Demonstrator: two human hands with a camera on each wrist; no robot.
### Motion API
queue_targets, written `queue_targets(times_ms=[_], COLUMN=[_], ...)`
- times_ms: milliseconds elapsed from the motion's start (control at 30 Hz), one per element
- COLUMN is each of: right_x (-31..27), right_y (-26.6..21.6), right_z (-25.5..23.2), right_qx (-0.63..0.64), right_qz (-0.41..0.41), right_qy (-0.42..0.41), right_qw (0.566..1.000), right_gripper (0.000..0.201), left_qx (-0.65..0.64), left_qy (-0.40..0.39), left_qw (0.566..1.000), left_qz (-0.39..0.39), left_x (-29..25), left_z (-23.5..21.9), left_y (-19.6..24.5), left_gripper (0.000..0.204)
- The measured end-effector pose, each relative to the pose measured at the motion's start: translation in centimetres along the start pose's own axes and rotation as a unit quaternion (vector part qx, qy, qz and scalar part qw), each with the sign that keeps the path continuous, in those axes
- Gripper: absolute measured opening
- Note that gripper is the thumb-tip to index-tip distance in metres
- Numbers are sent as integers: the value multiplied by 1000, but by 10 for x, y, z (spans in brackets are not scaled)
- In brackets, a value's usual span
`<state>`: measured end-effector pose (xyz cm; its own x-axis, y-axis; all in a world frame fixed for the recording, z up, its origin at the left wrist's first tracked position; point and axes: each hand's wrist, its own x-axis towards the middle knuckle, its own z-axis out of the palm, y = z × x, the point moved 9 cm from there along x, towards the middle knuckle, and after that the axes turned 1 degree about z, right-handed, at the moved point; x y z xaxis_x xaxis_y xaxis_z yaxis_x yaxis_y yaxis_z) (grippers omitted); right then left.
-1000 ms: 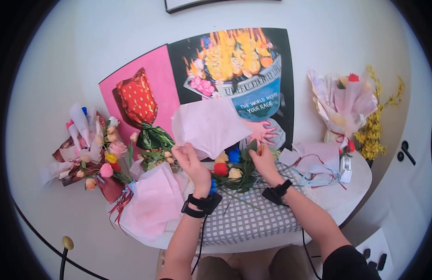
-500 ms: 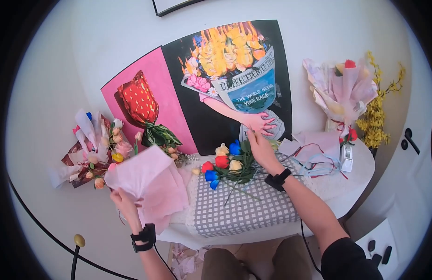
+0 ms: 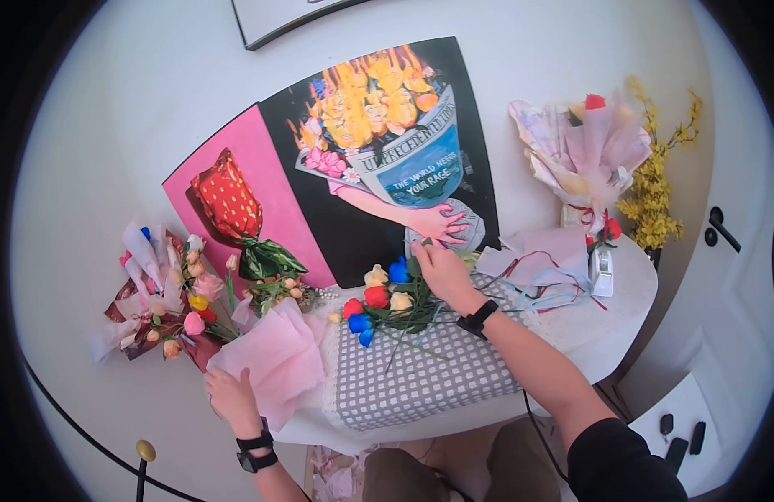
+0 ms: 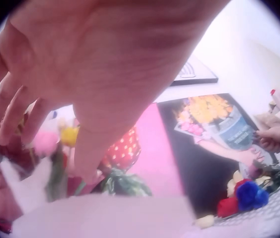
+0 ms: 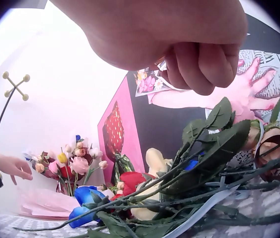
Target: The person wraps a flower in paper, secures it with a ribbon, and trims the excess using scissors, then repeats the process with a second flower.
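Observation:
My left hand is at the near left edge of a stack of pink wrapping paper, fingers spread and loosely extended. In the left wrist view, its fingers hang above the paper's edge. My right hand hovers over the leafy end of a bunch of artificial roses, its fingers curled in the right wrist view, with no held thing showing. The bunch lies on a grey checked cloth: red rose, cream rose, blue rose, with dark green leaves and stems below the right hand.
A mixed bouquet stands at the left. On the right are tangled ribbons, a white tape dispenser, a wrapped bouquet and yellow sprays. Two posters lean on the wall, one pink, one black.
My left hand carried a pink sheet from above the roses leftward, laid it on the stack and let go. My right hand stays above the rose bunch while the head view shifts.

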<state>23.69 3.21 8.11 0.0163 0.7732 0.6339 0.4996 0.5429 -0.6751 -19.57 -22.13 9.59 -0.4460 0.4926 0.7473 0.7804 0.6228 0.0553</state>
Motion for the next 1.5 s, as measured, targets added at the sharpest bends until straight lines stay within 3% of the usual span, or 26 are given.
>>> queue_targets(times_ms=[33, 100, 167, 233, 300, 467, 600, 667, 733, 800, 833, 867, 933, 967, 1033, 1067, 1200, 1267, 1300, 1333, 1400, 1467, 1500], right_x=[1, 2, 1, -2, -2, -2, -1, -3, 0, -1, 0, 2, 3, 5, 7, 8, 15, 16, 16, 15, 16, 23, 19], right_y=[0, 2, 1, 1, 2, 2, -1, -8, -4, -1, 3, 6, 13, 13, 22, 24, 36, 39, 36, 33, 24, 19, 25], right_z=[-3, -4, -4, -2, 0, -6, -21, -35, -37, -43, -42, -41, -46, -49, -51, -52, -57, -66, -71, -78, -82, -52, -44], right_qx=[0, -1, 3, 6, -7, -7, 9, 62, 78, 93, 105, 105, 139, 139, 186, 185, 205, 227, 212, 197, 121, -12, -15], right_qz=[0, 13, 9, 5, -15, -16, -26, -42, -22, -12, -5, -7, 11, 8, 43, 42, 43, 38, 36, 33, 31, -12, -12], right_qy=[14, 12, 10, 13, 22, 41, 96, 144, 130, 175, 173, 172, 202, 203, 195, 194, 221, 246, 254, 261, 229, 120, 123], right_qw=[1000, 1000, 1000, 1000, 1000, 999, 995, 987, 988, 980, 979, 979, 969, 969, 962, 963, 953, 941, 943, 944, 965, 993, 992], right_gripper=[55, 55, 55, 56, 56, 56, 48, 43, 40, 40, 40, 40, 40, 40, 42, 42, 42, 42, 42, 42, 44, 43, 43], left_qx=[13, -188, -380, -414, -388, -328, -405, -443, -492, -662, -700, -701, -763, -764, -804, -804, -767, -664, -646, -643, -640, -645, -652], left_qy=[60, 60, -57, -198, -166, -210, -224, -226, -192, -345, -352, -351, -353, -350, -356, -355, -449, -640, -634, -638, -514, -496, -471], left_qw=[996, 964, 894, 846, 831, 829, 815, 820, 801, 653, 610, 611, 541, 540, 476, 475, 452, 385, 426, 423, 560, 567, 576], left_qz=[61, 178, 230, 270, 362, 401, 347, 282, 283, 129, 114, 113, 31, 32, -32, -33, -74, -17, -8, -1, 111, 127, 148], left_x=[-5, -16, -34, -61, -81, -79, -58, -43, -33, -26, -24, -23, -23, -24, -32, -36, -58, -87, -86, -89, -68, -63, -55], left_z=[-14, -29, -34, -24, -16, 41, 31, 17, 15, 25, 21, 18, 18, 15, 21, 29, 85, 74, 73, 69, 53, 34, 20], left_y=[23, 84, 154, 219, 271, 339, 336, 318, 304, 294, 292, 291, 290, 296, 307, 314, 339, 353, 351, 353, 349, 348, 347], left_gripper=[54, 42, 29, 27, 30, 25, 19, 17, 20, 23, 25, 25, 27, 27, 31, 31, 41, 49, 49, 49, 43, 38, 36])
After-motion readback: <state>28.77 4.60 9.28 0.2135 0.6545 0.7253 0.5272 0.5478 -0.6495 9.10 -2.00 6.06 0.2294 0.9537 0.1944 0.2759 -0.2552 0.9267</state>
